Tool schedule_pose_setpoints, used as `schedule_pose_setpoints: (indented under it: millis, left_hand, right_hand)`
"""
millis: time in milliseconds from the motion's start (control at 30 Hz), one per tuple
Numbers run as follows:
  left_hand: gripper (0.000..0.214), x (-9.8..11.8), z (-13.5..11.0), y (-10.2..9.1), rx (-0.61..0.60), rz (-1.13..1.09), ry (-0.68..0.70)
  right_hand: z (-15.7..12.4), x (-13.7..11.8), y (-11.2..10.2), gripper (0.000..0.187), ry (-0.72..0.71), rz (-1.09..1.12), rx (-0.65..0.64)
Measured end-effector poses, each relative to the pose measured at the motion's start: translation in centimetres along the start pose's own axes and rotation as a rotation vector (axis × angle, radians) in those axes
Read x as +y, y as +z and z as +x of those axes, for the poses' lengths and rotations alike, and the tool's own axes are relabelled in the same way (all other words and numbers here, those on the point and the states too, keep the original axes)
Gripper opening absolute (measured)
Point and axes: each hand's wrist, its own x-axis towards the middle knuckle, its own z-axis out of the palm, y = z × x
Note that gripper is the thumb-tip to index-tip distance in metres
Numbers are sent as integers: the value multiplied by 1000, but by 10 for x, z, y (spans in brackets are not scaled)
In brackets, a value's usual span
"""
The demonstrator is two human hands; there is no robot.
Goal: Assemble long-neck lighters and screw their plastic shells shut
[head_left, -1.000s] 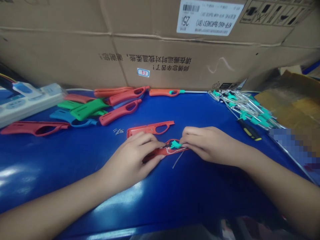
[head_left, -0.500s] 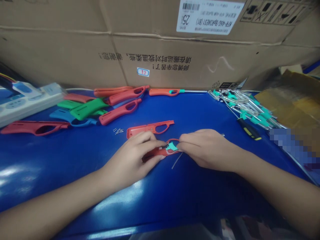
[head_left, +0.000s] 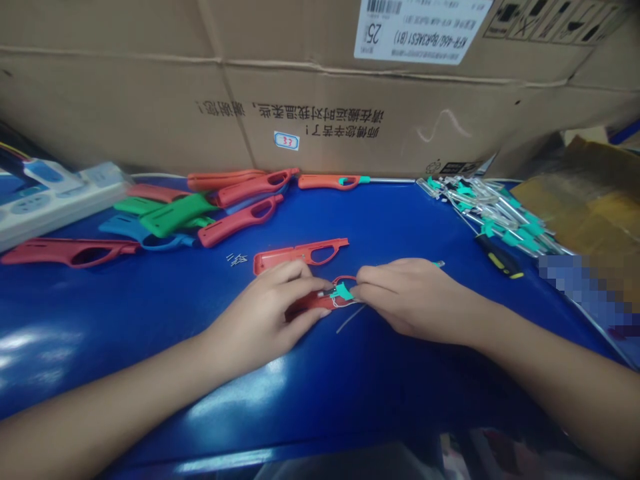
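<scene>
A red half shell of a gas lighter (head_left: 313,303) lies in my left hand (head_left: 273,303), with fingers and thumb closed around its handle end. Inside the shell sits a teal trigger (head_left: 343,292) with a small dark part and a white wire beside it. My right hand (head_left: 415,297) pinches at the front end of the trigger; its fingertips hide what they grip there. A thin clear tube (head_left: 350,319) sticks out below the right fingers. Just behind lies another red half shell (head_left: 300,257), its inner side up.
Red, green and blue lighter shells (head_left: 175,215) are piled at left, near a white power strip (head_left: 60,200). Small screws (head_left: 237,259) lie loose. An assembled lighter (head_left: 327,181) stands by the cardboard box (head_left: 150,127). At right are lighter inner parts (head_left: 500,213) and a screwdriver (head_left: 500,259).
Both hands stay almost in place, with the right fingers slightly further left on the trigger. The clear tube's free end has swung a little left and up.
</scene>
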Motion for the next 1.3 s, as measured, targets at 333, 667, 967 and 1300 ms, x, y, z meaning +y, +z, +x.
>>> schedule_pose_setpoints:
  millis: [333,667,967,1300]
  left_hand:
    - [39,3,-4,-1,-2,148,78]
    - [38,4,-3,0,-59,317,158]
    - [38,11,-3,-1,-91,526,200]
    - [51,12,-4,-1,-137,711,238]
  right_hand:
    - [-2,1,0,23,27,8,-37]
    - [1,-3,-1,26,-8,-45,-112]
    - [-10,-1,-20,21,158,67,-94]
    - [-19,12,-28,7,272,177,-263]
